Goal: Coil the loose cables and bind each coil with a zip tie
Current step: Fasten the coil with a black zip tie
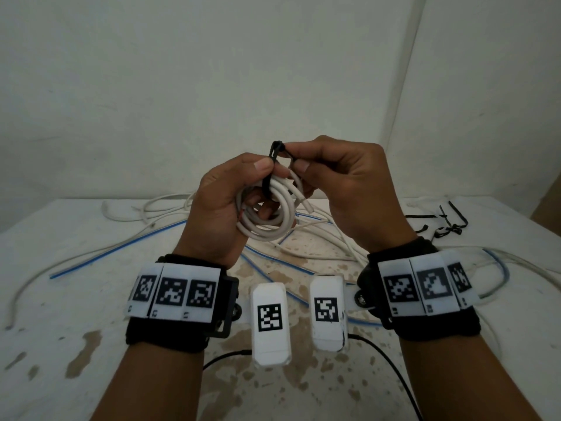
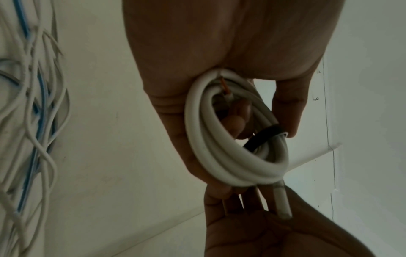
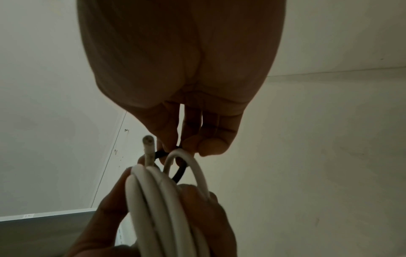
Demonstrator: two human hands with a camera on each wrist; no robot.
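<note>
A coil of thick white cable (image 1: 268, 212) hangs in the air above the table, gripped by my left hand (image 1: 230, 196) with the thumb pressing a black zip tie (image 1: 271, 171) against its top. The tie loops round the coil's strands (image 2: 266, 133). My right hand (image 1: 331, 177) pinches the tie's upper end (image 1: 279, 146) between thumb and forefinger. In the left wrist view the coil (image 2: 222, 156) shows a cut end with a copper core. In the right wrist view the coil (image 3: 167, 200) stands below the pinching fingertips (image 3: 211, 146), and the black tie (image 3: 179, 172) passes behind the strands.
Loose white and blue cables (image 1: 306, 238) sprawl across the stained white table (image 1: 60, 314). Several spare black zip ties (image 1: 443, 223) lie at the back right. A thin black lead (image 1: 391, 366) runs along the near edge. White walls close in behind and to the right.
</note>
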